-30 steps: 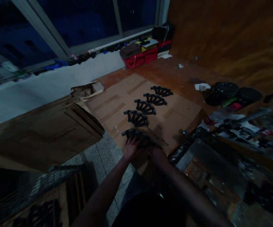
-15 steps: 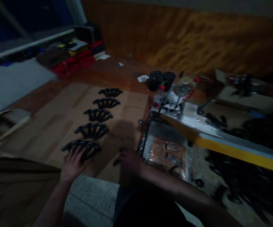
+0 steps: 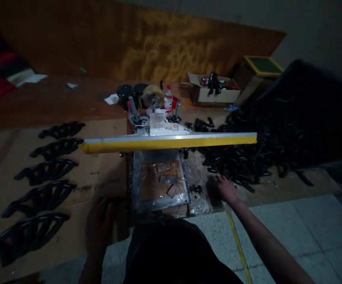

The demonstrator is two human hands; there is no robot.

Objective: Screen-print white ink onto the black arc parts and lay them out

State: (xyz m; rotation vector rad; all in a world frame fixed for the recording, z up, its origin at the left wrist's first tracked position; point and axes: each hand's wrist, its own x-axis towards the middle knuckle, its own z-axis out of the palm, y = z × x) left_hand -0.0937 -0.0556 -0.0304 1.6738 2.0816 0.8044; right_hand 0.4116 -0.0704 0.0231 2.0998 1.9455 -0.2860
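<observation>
My left hand [image 3: 98,223] is in shadow on the cardboard, its fingers curled around a dark curved plastic piece [image 3: 111,200] that looks like a handle. Left of it, several rows of black curved handle-like pieces [image 3: 37,197] lie side by side on the cardboard sheet [image 3: 96,134]. My right hand [image 3: 226,190] reaches to the near edge of a heap of loose black pieces [image 3: 236,161]. Its fingers are loosely apart, and no piece shows in them. Between my hands sits a flat plate fixture [image 3: 138,181] with a brown, film-covered middle.
A yellow-edged bar [image 3: 171,142] spans above the fixture. Behind it stand a bottle [image 3: 168,98], a tape roll [image 3: 153,96] and dark jars [image 3: 125,92]. An open carton [image 3: 218,94] is at the back right, beside a large black container [image 3: 313,114].
My view has swung to the right. My left hand has left the nearest row and now holds a dark piece; my right hand has moved from the cardboard to the heap.
</observation>
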